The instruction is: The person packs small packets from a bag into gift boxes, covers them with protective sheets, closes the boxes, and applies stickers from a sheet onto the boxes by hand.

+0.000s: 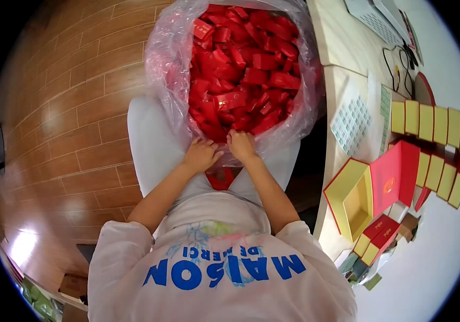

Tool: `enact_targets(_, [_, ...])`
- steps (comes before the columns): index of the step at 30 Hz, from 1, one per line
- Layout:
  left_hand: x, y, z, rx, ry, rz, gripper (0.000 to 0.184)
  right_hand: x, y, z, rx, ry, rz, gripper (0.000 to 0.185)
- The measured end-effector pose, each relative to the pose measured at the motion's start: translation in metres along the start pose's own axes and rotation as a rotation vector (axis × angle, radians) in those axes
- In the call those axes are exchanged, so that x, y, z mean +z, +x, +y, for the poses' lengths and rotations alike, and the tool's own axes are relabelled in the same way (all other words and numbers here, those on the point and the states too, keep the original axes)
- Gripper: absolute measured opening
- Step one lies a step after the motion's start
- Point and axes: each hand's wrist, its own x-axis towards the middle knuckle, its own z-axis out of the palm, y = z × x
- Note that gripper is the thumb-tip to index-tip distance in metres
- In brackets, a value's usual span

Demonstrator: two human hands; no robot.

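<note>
A large clear plastic bag [172,64] stands in front of me between my knees, its mouth spread wide. Small shiny red packets [251,75] fill it in a loose heap. My left hand [203,154] rests at the bag's near rim with its fingers bent inward. Close beside it, my right hand [241,145] has its fingers curled together at the same rim, touching the nearest red packets. What lies within the fingers of either hand is too small and hidden to tell. Something red [220,179] shows below the hands, between my thighs.
On the right, a table [342,91] carries a sheet of small labels [352,121], an open red and gold box [356,204], rows of gold-sided boxes [433,123] and black cables [399,64]. Brown tiled floor [79,129] lies to the left.
</note>
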Motion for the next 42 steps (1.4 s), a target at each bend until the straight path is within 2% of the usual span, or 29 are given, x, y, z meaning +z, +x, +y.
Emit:
enact_targets(1, [-0.006, -0.001, -0.002, -0.035, -0.081, -0.004, 0.036, 0.002, 0.003, -0.001, -0.012, -0.006, -0.011, 0.025])
enact_targets(3, [-0.013, 0.006, -0.004, -0.074, -0.177, 0.012, 0.037, -0.003, 0.008, 0.004, 0.117, 0.129, -0.137, 0.024])
enact_targets(5, [-0.019, 0.015, -0.01, -0.192, -0.478, -0.03, 0.035, -0.029, 0.022, 0.001, 0.158, 0.188, -0.124, 0.021])
enact_targets(6, [-0.018, 0.019, -0.013, -0.198, -0.494, -0.018, 0.035, -0.035, 0.037, 0.008, 0.113, 0.306, 0.059, 0.02])
enact_targets(7, [-0.016, 0.022, -0.016, -0.234, -0.656, 0.054, 0.034, -0.044, 0.051, 0.013, 0.067, 0.427, 0.237, 0.02])
enact_targets(8, [-0.014, 0.023, -0.019, -0.271, -0.815, 0.124, 0.034, -0.055, 0.07, 0.018, 0.053, 0.485, 0.318, 0.018])
enact_targets(9, [-0.005, 0.027, -0.023, -0.279, -0.832, 0.127, 0.034, -0.075, 0.092, 0.023, 0.041, 0.539, 0.4, 0.017])
enact_targets(11, [0.015, 0.037, -0.032, -0.359, -1.172, 0.202, 0.033, -0.108, 0.143, 0.036, 0.03, 0.439, 0.502, 0.019])
enact_targets(13, [0.003, 0.041, -0.027, -0.397, -1.254, 0.199, 0.034, -0.136, 0.194, 0.054, -0.094, 0.4, 0.694, 0.022])
enact_targets(15, [-0.002, 0.045, -0.025, -0.442, -1.339, 0.2, 0.035, -0.163, 0.24, 0.066, 0.012, 0.333, 0.734, 0.025])
enact_targets(17, [0.0, 0.049, -0.025, -0.398, -1.503, 0.29, 0.031, -0.177, 0.29, 0.096, 0.055, 0.17, 0.722, 0.029])
enact_targets(21, [-0.002, 0.056, -0.022, -0.435, -1.569, 0.32, 0.026, -0.199, 0.355, 0.146, 0.186, 0.014, 0.555, 0.043])
enact_targets(22, [-0.009, 0.056, -0.025, -0.467, -1.544, 0.285, 0.024, -0.206, 0.362, 0.144, 0.26, 0.068, 0.47, 0.048])
enact_targets(23, [-0.012, 0.058, -0.023, -0.492, -1.522, 0.247, 0.023, -0.192, 0.391, 0.199, 0.175, 0.041, 0.458, 0.055])
enact_targets(24, [-0.01, 0.061, -0.021, -0.5, -1.539, 0.235, 0.023, -0.194, 0.394, 0.203, 0.206, 0.041, 0.408, 0.057])
enact_targets(30, [-0.019, 0.061, -0.022, -0.521, -1.448, 0.146, 0.023, -0.179, 0.377, 0.195, 0.327, 0.124, 0.223, 0.073])
enact_targets(33, [-0.013, 0.065, -0.023, -0.533, -1.514, 0.23, 0.019, -0.167, 0.348, 0.18, 0.437, 0.259, 0.067, 0.08])
enact_targets(35, [-0.021, 0.06, -0.023, -0.534, -1.547, 0.277, 0.018, -0.142, 0.323, 0.158, 0.473, 0.066, 0.145, 0.089])
enact_targets(38, [-0.01, 0.06, -0.023, -0.534, -1.525, 0.28, 0.018, -0.137, 0.318, 0.152, 0.461, 0.197, 0.107, 0.09])
enact_targets(40, [-0.002, 0.061, -0.026, -0.484, -1.497, 0.302, 0.02, -0.13, 0.301, 0.143, 0.137, 0.217, 0.197, 0.087])
enact_targets(42, [0.006, 0.068, -0.027, -0.394, -1.446, 0.407, 0.02, -0.133, 0.272, 0.117, 0.106, 0.144, 0.151, 0.082])
